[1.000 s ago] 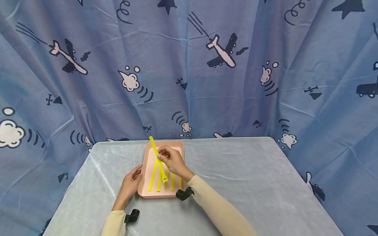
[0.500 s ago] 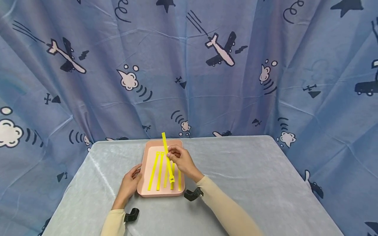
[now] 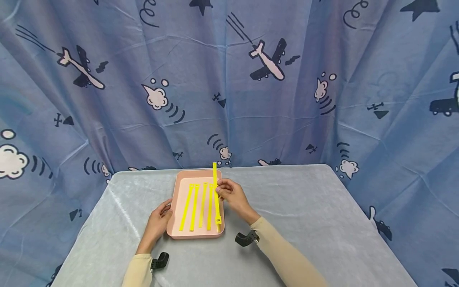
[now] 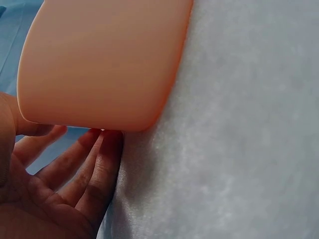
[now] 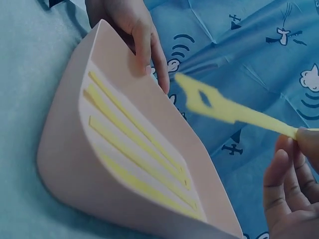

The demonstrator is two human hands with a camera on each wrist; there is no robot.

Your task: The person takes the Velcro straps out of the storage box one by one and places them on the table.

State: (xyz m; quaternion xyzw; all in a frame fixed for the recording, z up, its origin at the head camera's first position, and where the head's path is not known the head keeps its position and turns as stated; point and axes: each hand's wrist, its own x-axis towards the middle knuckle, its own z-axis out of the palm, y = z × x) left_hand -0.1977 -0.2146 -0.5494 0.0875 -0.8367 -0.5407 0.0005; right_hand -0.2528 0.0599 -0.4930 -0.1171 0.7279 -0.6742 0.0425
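My right hand pinches a yellow cable tie between thumb and fingers, over the right side of a pink tray. The tie's slotted head points towards me, and its tail sticks up past the tray's far edge. Inside the tray, several more yellow cable ties lie side by side, roughly lengthwise. One at the far right is mostly hidden behind the held tie. My left hand rests against the tray's left side, with relaxed fingers touching its wall.
The tray stands on a table with a grey cloth, near its far edge. A blue curtain printed with planes and clouds hangs behind. Dark wrist devices sit by both sleeves.
My right hand has carried the pinched cable tie rightwards across the tray, and the tie now stands nearly straight. Other ties have come into fuller view. The left hand stays at the tray's side.
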